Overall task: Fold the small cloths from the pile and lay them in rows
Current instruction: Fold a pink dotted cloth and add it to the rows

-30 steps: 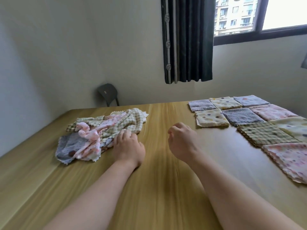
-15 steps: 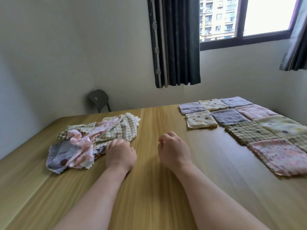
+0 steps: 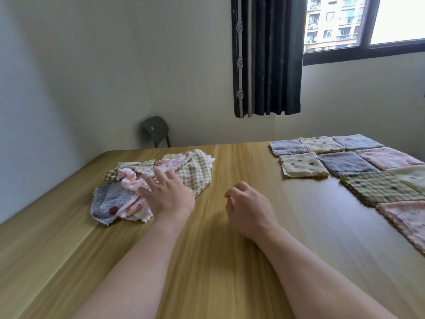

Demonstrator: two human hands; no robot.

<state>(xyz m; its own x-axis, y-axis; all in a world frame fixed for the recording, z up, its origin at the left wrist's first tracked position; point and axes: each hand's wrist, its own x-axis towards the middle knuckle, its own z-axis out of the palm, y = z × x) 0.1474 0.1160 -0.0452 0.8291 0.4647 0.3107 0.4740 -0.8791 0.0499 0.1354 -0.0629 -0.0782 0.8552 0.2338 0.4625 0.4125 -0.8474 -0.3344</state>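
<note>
My left hand (image 3: 169,195) lies spread on the pile (image 3: 197,173), fingers straight and apart, tips on the pink cloth (image 3: 131,180) at its middle; it grips nothing yet. My right hand (image 3: 249,211) is to the right of the pile, well clear of it, fingers loosely curled and empty.

These cloths look thin, light and limp, with zigzag-cut edges. I judge they will slide easily on the smooth table (image 3: 218,261) and cling a little to one another, so a pull on one may drag its neighbours along. The pink cloth is crumpled on top, the grey spotted cloth (image 3: 110,199) partly under it on the pile's left, and the checked cloth (image 3: 202,183) is draped over the pile's right side. The best hold is probably a free corner or edge of the top one, pinched and lifted straight up, then shaken flat.

Far to the right of the pile the folded cloths (image 3: 345,162) lie in rows, edges touching or nearly so. Between pile and rows is bare wood, room for folding. Beyond the pile, past the table's far edge, stands a dark chair (image 3: 156,131); a curtain (image 3: 266,56) hangs further right. Nothing blocks my reach.
</note>
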